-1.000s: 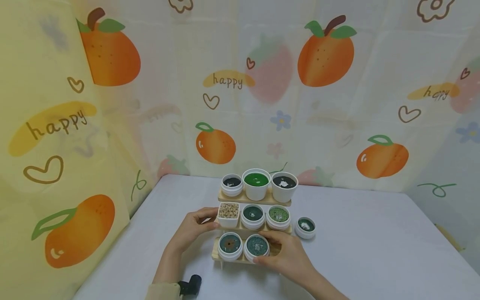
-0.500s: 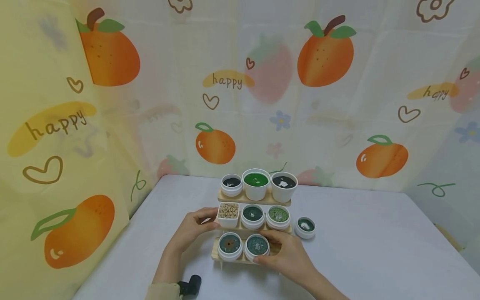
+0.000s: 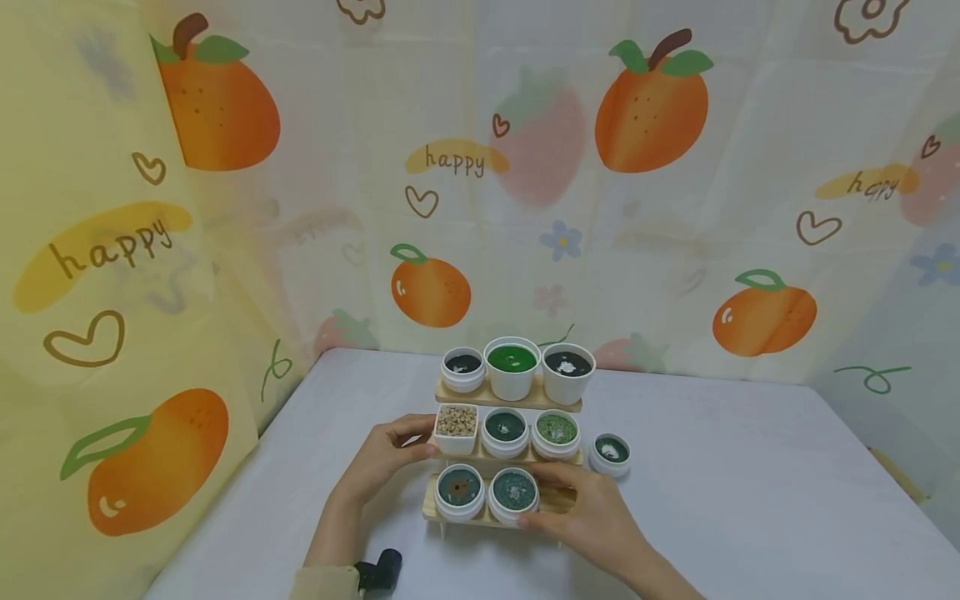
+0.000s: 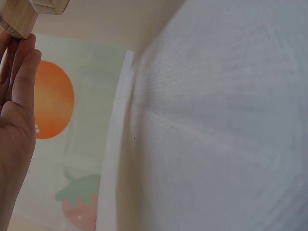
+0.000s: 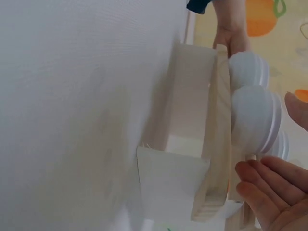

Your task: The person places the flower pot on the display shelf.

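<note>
A three-tier wooden stand [image 3: 555, 500] holds small white pots on every step. My left hand [image 3: 386, 458] steadies the stand at the left end of its middle step, beside a square white pot of beige grains [image 3: 457, 422]. In the left wrist view its fingers [image 4: 24, 72] touch the wooden end. My right hand [image 3: 588, 508] is at the bottom step, thumb and fingers spread beside a round pot with a speckled blue-green top [image 3: 514, 490]. The right wrist view shows a gap between these fingers [image 5: 269, 183] and the round white pot [image 5: 252, 118].
One more round pot, dark green with white [image 3: 611, 455], stands on the white table [image 3: 750, 483] right of the stand. A black device [image 3: 381, 571] is at my left wrist. Behind the table hangs a fruit-printed curtain [image 3: 660, 250].
My right hand has drawn slightly right, letting go of the speckled blue-green pot, which stays on the bottom step. My left hand has not moved.
</note>
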Demonstrator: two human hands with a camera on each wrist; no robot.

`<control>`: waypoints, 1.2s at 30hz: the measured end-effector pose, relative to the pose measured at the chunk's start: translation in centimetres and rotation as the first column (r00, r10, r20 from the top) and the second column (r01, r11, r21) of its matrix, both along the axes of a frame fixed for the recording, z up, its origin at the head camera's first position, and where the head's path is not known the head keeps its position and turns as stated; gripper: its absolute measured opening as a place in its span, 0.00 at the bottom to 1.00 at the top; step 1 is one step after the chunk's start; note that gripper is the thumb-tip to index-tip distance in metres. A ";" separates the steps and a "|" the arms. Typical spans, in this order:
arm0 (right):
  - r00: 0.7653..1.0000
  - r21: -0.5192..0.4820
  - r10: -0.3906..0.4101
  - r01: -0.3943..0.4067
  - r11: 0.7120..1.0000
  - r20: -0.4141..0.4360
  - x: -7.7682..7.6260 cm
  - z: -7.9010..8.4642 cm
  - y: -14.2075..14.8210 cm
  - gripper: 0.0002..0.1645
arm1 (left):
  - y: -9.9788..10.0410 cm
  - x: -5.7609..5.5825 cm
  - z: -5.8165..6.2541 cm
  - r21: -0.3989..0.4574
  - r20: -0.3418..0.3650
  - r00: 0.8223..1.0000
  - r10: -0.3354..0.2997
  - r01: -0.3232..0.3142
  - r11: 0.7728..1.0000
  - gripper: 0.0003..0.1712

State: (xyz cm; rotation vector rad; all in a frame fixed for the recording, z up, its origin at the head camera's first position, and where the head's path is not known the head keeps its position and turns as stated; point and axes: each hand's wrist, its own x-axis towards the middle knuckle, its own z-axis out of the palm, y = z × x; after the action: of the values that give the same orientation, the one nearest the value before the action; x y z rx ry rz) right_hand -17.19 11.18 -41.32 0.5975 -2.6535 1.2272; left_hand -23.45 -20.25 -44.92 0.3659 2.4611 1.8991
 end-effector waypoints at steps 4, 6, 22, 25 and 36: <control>1.000 -0.013 0.006 -0.006 1.000 0.007 0.1 0.3 0.9 0.31 | 0.0 0.0 0.0 0.002 -0.004 1.000 -0.003 0.003 1.000 0.26; 1.000 -0.035 0.012 -0.012 0.999 0.025 0.1 0.4 1.3 0.31 | -0.1 0.0 0.0 0.005 -0.007 1.000 -0.005 0.005 1.000 0.26; 0.991 0.013 -0.063 0.062 0.998 0.117 -0.7 0.9 3.7 0.24 | 0.0 -0.2 -0.2 0.001 -0.002 1.000 -0.001 0.001 1.000 0.25; 0.987 0.025 -0.089 0.086 0.996 0.131 -0.9 1.1 4.1 0.23 | 0.0 -0.2 -0.2 0.003 0.001 1.000 0.001 -0.001 1.000 0.26; 0.975 -0.007 -0.178 0.181 0.983 0.134 -2.3 1.3 6.3 0.23 | 0.1 0.0 0.0 0.005 0.007 1.000 0.006 -0.006 1.000 0.27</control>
State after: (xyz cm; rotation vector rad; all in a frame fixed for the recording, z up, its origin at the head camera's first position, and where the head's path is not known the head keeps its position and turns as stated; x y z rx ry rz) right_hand -19.52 17.52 -40.06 0.2735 -2.7280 1.2782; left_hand -23.42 -20.18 -44.93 0.3513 2.4559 1.9062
